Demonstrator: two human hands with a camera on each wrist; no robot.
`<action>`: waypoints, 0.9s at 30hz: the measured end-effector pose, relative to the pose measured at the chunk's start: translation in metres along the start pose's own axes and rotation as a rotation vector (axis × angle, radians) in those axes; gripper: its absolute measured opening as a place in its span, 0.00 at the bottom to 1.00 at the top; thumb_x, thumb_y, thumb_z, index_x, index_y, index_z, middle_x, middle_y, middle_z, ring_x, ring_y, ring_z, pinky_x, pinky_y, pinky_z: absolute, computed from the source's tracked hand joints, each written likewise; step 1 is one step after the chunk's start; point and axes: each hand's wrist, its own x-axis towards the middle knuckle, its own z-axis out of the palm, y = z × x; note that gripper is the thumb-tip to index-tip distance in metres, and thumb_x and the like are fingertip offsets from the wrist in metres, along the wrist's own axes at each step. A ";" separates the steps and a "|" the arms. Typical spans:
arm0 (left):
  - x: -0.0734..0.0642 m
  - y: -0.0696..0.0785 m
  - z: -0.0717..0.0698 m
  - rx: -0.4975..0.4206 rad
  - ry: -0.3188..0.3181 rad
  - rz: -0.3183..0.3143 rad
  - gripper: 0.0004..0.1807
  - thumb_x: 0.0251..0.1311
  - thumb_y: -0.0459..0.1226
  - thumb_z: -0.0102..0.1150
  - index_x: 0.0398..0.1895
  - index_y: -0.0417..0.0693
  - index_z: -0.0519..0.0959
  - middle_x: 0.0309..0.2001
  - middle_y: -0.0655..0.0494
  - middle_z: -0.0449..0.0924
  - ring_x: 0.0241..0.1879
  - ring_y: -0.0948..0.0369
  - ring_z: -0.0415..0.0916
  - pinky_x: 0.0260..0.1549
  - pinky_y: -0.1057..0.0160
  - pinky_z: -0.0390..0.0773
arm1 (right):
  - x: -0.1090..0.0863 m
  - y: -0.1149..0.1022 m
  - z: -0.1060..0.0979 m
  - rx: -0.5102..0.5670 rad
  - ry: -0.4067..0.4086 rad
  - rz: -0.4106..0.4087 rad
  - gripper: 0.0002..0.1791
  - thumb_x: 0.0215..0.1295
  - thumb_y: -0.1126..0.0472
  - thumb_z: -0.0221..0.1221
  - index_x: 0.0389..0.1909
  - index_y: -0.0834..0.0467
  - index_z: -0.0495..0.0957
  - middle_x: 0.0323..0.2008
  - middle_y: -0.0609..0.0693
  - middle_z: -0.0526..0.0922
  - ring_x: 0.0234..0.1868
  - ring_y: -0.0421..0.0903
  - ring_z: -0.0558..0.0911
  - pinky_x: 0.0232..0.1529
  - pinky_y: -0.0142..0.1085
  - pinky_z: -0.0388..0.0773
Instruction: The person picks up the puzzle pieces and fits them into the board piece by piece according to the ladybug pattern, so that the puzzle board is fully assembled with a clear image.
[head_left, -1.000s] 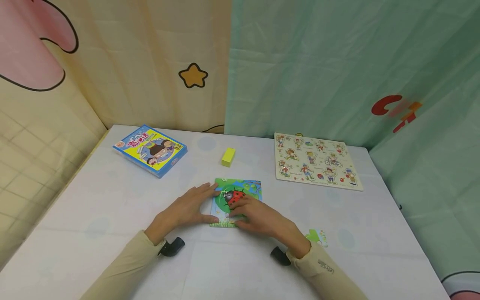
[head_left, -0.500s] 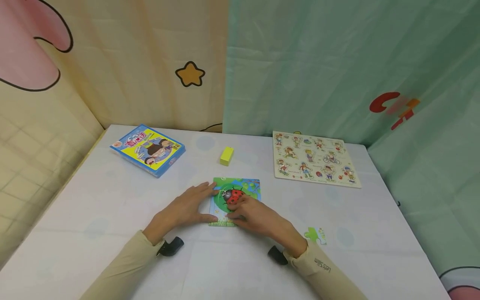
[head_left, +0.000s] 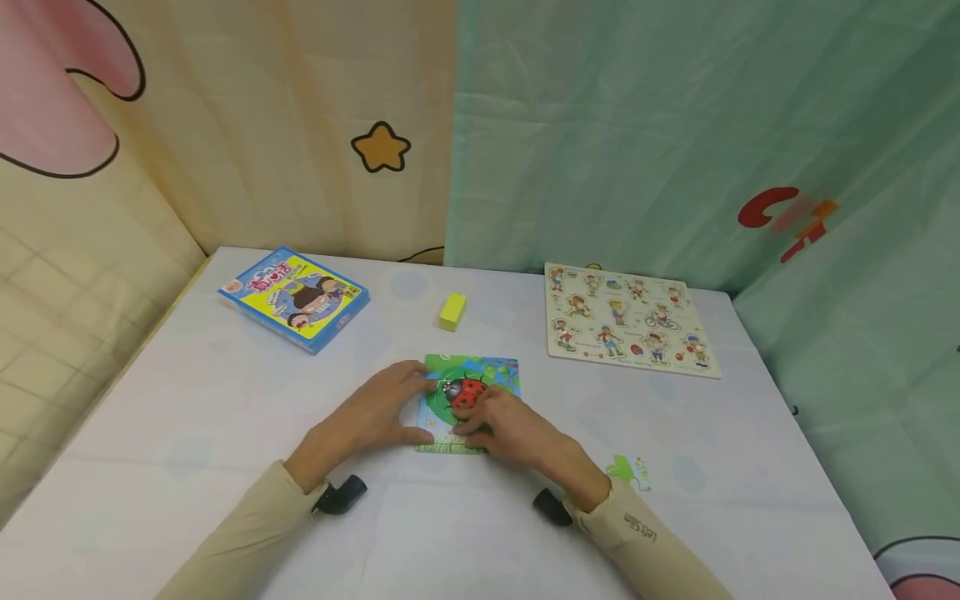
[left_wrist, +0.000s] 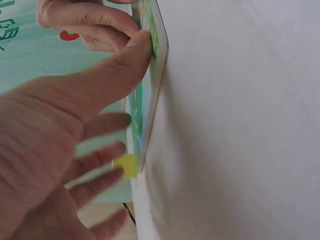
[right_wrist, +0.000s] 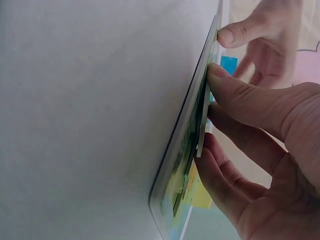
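A square ladybug jigsaw puzzle [head_left: 495, 366] lies on the white table. My left hand [head_left: 378, 408] is at its left side, thumb on the near edge and the other fingers spread toward the far corner; the left wrist view shows that thumb [left_wrist: 137, 47] right on the edge. Over the puzzle's near right part, my right hand [head_left: 506, 425] has its fingers bent. In the right wrist view, its thumb and fingertips pinch a thin puzzle piece [right_wrist: 203, 127], tilted over the puzzle's tray [right_wrist: 172, 150]. From the head view the hand hides most of this piece.
A loose green puzzle piece [head_left: 628, 472] lies beside my right wrist. Farther back are a blue and yellow box [head_left: 300, 300] on the left, a yellow block [head_left: 452, 312] in the middle and a wooden picture board [head_left: 630, 321] on the right. Curtains hang behind the table.
Both hands stay at the puzzle. The right fingers have drawn in slightly, and the head view has shifted a little. The loose piece and other objects have stayed in place.
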 end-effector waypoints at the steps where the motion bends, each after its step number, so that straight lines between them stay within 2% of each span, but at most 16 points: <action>1: 0.000 0.002 -0.001 0.000 0.004 0.035 0.32 0.51 0.50 0.76 0.59 0.50 0.80 0.66 0.50 0.71 0.67 0.49 0.68 0.68 0.46 0.69 | 0.000 0.000 0.000 0.003 0.002 -0.001 0.13 0.59 0.60 0.70 0.46 0.54 0.88 0.57 0.49 0.84 0.54 0.49 0.79 0.57 0.40 0.78; 4: 0.000 0.008 -0.003 -0.007 -0.036 0.126 0.20 0.52 0.44 0.76 0.49 0.52 0.85 0.57 0.55 0.77 0.59 0.54 0.74 0.63 0.49 0.75 | 0.000 0.001 0.001 0.005 0.008 0.008 0.13 0.58 0.60 0.71 0.46 0.54 0.89 0.54 0.48 0.86 0.51 0.48 0.79 0.54 0.39 0.78; 6: -0.002 0.012 -0.005 -0.011 -0.092 0.162 0.16 0.54 0.42 0.74 0.47 0.55 0.87 0.56 0.57 0.79 0.59 0.54 0.75 0.63 0.48 0.74 | 0.000 0.000 0.001 -0.001 0.010 0.009 0.13 0.58 0.60 0.71 0.45 0.54 0.89 0.50 0.48 0.88 0.49 0.47 0.79 0.53 0.38 0.78; 10: -0.006 0.016 -0.007 -0.036 -0.179 0.152 0.19 0.55 0.41 0.72 0.53 0.58 0.86 0.62 0.57 0.77 0.67 0.52 0.68 0.67 0.45 0.70 | 0.002 0.000 0.000 -0.012 0.005 0.009 0.12 0.58 0.59 0.72 0.44 0.53 0.89 0.44 0.46 0.90 0.47 0.44 0.81 0.54 0.39 0.77; 15: -0.009 0.024 -0.009 -0.016 -0.234 0.120 0.25 0.54 0.43 0.73 0.58 0.62 0.83 0.65 0.56 0.75 0.67 0.52 0.67 0.65 0.46 0.72 | 0.002 0.000 -0.003 -0.037 -0.007 -0.011 0.12 0.58 0.58 0.72 0.44 0.53 0.89 0.50 0.46 0.88 0.49 0.44 0.83 0.59 0.42 0.75; 19: -0.012 0.029 -0.009 0.038 -0.237 0.124 0.28 0.54 0.43 0.73 0.61 0.60 0.82 0.65 0.52 0.76 0.67 0.49 0.68 0.66 0.45 0.70 | 0.003 0.000 -0.005 -0.042 -0.016 -0.013 0.12 0.59 0.58 0.71 0.45 0.52 0.89 0.54 0.46 0.85 0.52 0.44 0.83 0.62 0.43 0.75; 27: -0.013 0.034 -0.010 0.074 -0.240 0.113 0.27 0.56 0.42 0.72 0.62 0.60 0.81 0.65 0.51 0.76 0.67 0.48 0.68 0.70 0.43 0.65 | 0.003 0.002 -0.005 -0.056 -0.015 -0.012 0.14 0.59 0.58 0.71 0.46 0.55 0.88 0.52 0.46 0.87 0.54 0.45 0.84 0.61 0.44 0.77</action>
